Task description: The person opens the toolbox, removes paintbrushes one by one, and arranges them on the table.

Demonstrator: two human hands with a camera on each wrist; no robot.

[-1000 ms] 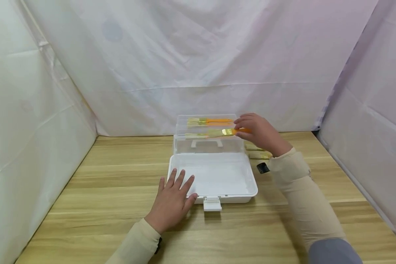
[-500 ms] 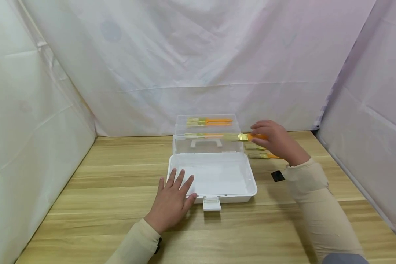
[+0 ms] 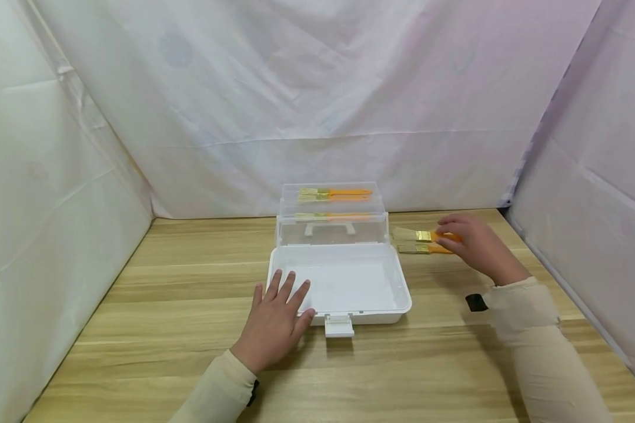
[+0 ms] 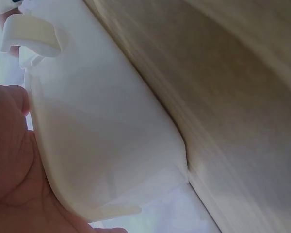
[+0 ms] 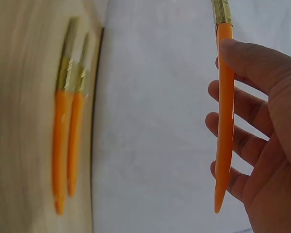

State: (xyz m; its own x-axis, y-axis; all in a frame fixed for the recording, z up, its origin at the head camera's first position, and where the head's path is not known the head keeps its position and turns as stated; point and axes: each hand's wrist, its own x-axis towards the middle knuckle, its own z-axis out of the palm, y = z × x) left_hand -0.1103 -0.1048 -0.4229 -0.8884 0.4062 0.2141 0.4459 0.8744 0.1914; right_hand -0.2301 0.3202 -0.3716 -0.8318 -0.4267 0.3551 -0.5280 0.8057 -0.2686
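My left hand [image 3: 273, 326] lies spread on the front left corner of a white plastic box [image 3: 381, 318], fingers over its rim. Close up in the left wrist view, the palm is against the wall of the box [image 4: 102, 126]. My right hand [image 3: 473, 247] pinches the orange handle of a flat paintbrush [image 5: 225, 107] between thumb and fingers, bristles pointing left in the head view. It is held above the table, right of the box. Below it, two more paintbrushes [image 5: 61, 145] lie side by side on the wood, one paintbrush [image 3: 422, 249] showing in the head view.
The box's clear lid [image 3: 296, 232] with a white handle [image 3: 329, 229] is folded back. Several orange-handled paintbrushes [image 3: 349, 192] overlap the lid's upper part. A white latch [image 3: 339, 326] hangs at the front. White cloth [image 3: 233, 106] encloses the wooden table [image 3: 201, 264] at back and sides.
My right hand has carried the paintbrush from over the clear lid to the right and down, toward the paintbrushes on the table. The left hand has stayed on the box.
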